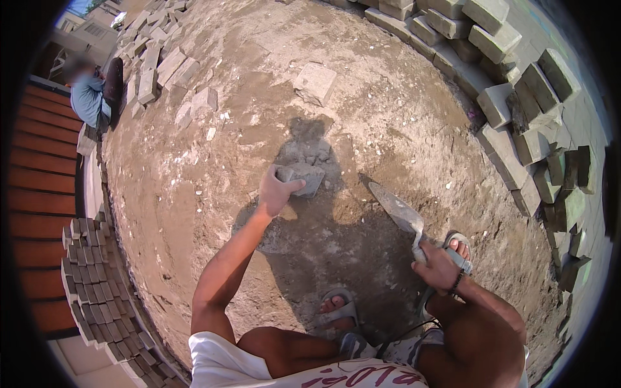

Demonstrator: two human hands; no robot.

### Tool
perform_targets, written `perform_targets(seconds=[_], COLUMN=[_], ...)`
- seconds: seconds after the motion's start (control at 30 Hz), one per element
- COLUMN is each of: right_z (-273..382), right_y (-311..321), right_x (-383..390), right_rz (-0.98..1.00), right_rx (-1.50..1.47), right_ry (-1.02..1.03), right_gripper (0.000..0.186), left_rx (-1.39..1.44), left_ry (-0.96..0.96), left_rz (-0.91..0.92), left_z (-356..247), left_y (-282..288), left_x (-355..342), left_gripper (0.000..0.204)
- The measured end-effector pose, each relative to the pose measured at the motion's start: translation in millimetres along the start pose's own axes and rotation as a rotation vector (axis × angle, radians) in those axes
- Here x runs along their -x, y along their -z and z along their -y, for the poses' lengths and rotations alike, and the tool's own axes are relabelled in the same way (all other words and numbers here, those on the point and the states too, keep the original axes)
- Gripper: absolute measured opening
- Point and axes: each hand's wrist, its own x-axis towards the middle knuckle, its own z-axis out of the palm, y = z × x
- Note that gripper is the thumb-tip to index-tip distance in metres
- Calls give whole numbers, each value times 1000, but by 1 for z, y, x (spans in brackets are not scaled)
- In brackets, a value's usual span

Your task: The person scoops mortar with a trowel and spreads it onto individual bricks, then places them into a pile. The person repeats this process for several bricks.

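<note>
My left hand [277, 192] reaches out over the ground and is closed around a grey paving block [306, 179], thumb on its near face. Just beyond the block lies a small heap of crumbly grey material [310, 150], partly in my shadow. To the right, my right hand [437, 266] grips a trowel [396, 208] by its handle. The trowel's blade points forward and left, low over the dirt, with its tip toward the block. I cannot tell whether the block rests on the ground or is held just above it.
A loose block [315, 84] lies ahead on the dirt. Stacked pavers [495, 39] curve along the right, others [103, 271] stand in rows at the left, and more [171, 68] are scattered far left. A person [90, 97] sits by the orange slatted gate [45, 194].
</note>
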Motion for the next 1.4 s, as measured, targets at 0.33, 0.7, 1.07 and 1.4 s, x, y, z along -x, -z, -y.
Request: perform_targets(seconds=[0.33, 0.7, 1.07, 1.4], right_z=[46, 46, 60, 49], right_y=[21, 6, 18, 20], right_x=[-22, -31, -44, -67], right_rz=[-205, -290, -298, -245], right_rx=[-172, -212, -110, -94], right_ry=[190, 348, 322, 210], right_gripper=[38, 35, 33, 33], left_rx=[981, 1388, 1396, 1341], left_ry=[263, 351, 308, 169], left_rz=[407, 579, 625, 806], left_z=[-79, -81, -66, -64], left_y=[-10, -21, -19, -16], left_x=[44, 55, 57, 64], left_gripper=[54, 55, 57, 61])
